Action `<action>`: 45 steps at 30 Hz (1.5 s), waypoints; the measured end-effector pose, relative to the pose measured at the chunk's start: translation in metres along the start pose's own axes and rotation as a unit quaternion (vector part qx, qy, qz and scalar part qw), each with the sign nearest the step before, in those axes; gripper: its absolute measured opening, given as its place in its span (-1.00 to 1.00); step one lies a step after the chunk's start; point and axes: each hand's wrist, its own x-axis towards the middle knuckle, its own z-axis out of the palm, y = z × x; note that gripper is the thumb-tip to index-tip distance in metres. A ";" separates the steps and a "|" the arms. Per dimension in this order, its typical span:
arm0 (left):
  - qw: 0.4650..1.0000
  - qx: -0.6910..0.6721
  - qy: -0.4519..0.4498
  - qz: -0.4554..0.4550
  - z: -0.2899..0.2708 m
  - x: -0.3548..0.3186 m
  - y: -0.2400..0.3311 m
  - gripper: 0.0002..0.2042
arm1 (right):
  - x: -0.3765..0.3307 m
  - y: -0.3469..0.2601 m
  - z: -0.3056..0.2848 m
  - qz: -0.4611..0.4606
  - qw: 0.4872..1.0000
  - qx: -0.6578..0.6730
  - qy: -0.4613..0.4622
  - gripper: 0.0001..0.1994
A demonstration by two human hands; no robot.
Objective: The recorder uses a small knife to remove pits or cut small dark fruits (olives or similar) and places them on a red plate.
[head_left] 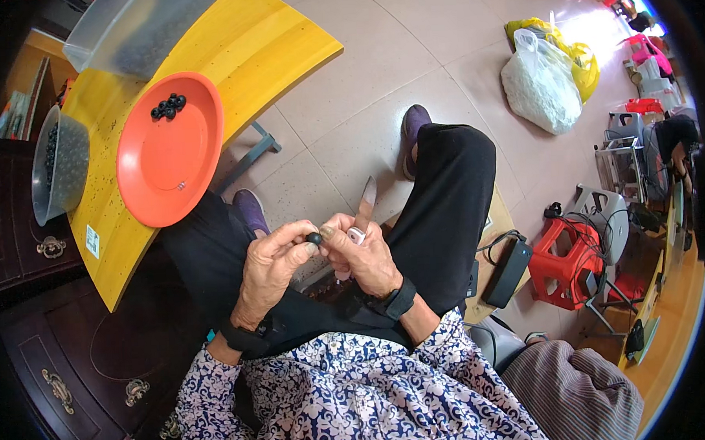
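The left hand (269, 264) is pinching a small black bead (314, 238) at its fingertips over the lap, while the right hand (363, 255) is gripping a knife (364, 206). The bead looks light, hard and slippery; pinching its sides seems best.

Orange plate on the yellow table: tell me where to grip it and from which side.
Grip the orange plate by its near rim, the edge that overhangs the yellow table towards the lap, coming from the left hand side. That rim is bare and free underneath; the small black pieces sit at the far edge, so keep it level.
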 end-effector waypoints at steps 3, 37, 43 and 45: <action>1.000 -0.010 -0.013 -0.022 -0.001 0.000 0.002 -0.78 | 0.003 0.007 0.000 -0.037 0.997 -0.058 0.029 -0.83; 0.977 -0.150 -0.107 -0.112 -0.002 -0.009 0.013 -0.78 | 0.012 0.033 -0.008 -0.216 0.861 -0.452 0.088 -0.91; 0.941 -0.277 -0.105 -0.166 -0.008 -0.019 0.014 -0.74 | 0.007 0.015 -0.003 -0.040 0.996 -0.063 0.058 -0.87; 0.946 -0.270 -0.096 -0.155 -0.006 -0.018 0.014 -0.74 | -0.004 -0.003 0.007 -0.021 0.998 -0.047 0.024 -0.86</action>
